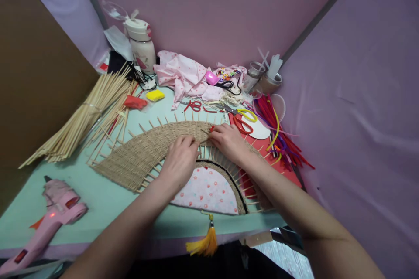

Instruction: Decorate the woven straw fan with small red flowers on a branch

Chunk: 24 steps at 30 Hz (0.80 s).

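A fan-shaped woven piece (144, 152) of tan cord on radiating wooden sticks lies on the pale green table (98, 200). Its centre is a pink dotted fabric half-circle (206, 189) with a yellow tassel (204, 242) hanging at the near edge. My left hand (180, 159) rests on the weave with fingers curled and pressed at its top edge. My right hand (229, 139) pinches the cord at the weave's upper edge, close to the left hand's fingertips. What lies inside either grip is too small to make out beyond the cord.
A pink glue gun (49, 218) lies at the near left. A bundle of wooden skewers (85, 115) fans out at the left by a brown board. Scissors (244, 120), coloured pipe cleaners (278, 133), pink cloth (183, 74), a bottle (142, 48) and cups sit at the back.
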Each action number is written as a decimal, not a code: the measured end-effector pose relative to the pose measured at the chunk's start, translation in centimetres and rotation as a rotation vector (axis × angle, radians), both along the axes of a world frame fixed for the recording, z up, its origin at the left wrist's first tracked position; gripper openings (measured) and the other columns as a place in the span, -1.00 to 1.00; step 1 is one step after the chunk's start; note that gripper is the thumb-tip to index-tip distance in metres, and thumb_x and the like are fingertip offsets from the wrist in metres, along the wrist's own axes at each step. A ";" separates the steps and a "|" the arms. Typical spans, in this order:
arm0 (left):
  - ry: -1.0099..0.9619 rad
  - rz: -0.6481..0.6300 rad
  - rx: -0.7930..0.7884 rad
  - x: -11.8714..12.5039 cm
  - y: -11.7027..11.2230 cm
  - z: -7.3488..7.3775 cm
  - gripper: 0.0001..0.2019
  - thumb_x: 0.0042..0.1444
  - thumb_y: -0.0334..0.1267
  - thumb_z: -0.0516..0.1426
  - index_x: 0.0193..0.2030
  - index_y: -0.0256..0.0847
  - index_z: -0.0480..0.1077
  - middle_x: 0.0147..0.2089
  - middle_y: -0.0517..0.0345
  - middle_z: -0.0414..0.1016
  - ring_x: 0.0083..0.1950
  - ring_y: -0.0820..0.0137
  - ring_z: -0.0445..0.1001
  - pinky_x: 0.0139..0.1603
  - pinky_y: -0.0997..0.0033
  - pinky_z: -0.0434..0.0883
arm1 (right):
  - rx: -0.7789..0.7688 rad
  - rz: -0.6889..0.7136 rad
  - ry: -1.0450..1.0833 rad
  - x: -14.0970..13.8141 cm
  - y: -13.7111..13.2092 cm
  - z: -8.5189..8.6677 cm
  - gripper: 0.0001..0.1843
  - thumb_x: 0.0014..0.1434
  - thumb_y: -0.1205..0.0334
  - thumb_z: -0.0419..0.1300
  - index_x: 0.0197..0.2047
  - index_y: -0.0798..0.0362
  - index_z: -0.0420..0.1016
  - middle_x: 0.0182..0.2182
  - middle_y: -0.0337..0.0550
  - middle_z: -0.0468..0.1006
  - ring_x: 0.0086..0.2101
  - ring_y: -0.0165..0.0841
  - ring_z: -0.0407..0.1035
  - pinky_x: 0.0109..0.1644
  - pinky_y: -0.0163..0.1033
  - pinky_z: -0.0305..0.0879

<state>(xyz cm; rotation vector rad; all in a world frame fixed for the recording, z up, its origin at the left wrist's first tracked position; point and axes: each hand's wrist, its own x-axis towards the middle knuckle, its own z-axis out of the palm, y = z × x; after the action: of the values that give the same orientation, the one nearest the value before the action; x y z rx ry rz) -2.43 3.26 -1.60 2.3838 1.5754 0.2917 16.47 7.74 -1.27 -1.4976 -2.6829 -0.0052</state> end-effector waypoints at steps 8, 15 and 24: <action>0.030 0.032 -0.010 0.4 0.6 0.9 -0.76 0.25 -0.27 0.04 -0.08 -0.28 0.47 -0.10 -0.06 0.49 0.00 0.16 0.40 0.04 0.15 0.33 | 0.036 -0.169 -0.001 2.0 -1.0 1.7 -0.81 0.29 0.24 0.12 -0.24 0.02 0.58 -0.24 -0.10 0.56 -0.19 -0.23 0.31 -0.16 -0.15 0.01; 0.157 0.032 -0.052 1.9 2.1 1.4 -0.76 0.25 -0.36 -0.04 -0.21 -0.27 0.47 -0.19 -0.05 0.53 -0.10 0.20 0.49 -0.10 0.25 0.37 | -0.043 -0.166 0.058 2.5 0.0 1.9 -0.83 0.26 0.25 0.15 -0.26 0.02 0.59 -0.26 -0.08 0.56 -0.17 -0.22 0.34 -0.16 -0.18 0.06; 0.164 0.054 -0.037 1.2 3.5 1.1 -0.69 0.24 -0.39 -0.06 -0.23 -0.31 0.53 -0.23 -0.11 0.52 -0.14 0.17 0.50 -0.13 0.24 0.38 | -0.059 -0.119 0.085 2.7 0.0 1.5 -0.86 0.24 0.24 0.17 -0.25 0.02 0.57 -0.27 -0.11 0.57 -0.19 -0.24 0.37 -0.17 -0.20 0.06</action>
<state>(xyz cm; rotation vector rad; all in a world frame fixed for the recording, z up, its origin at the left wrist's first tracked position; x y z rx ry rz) -1.20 6.75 -0.50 2.3927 1.7026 0.0783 19.19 7.74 0.25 -1.6339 -2.5458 0.1296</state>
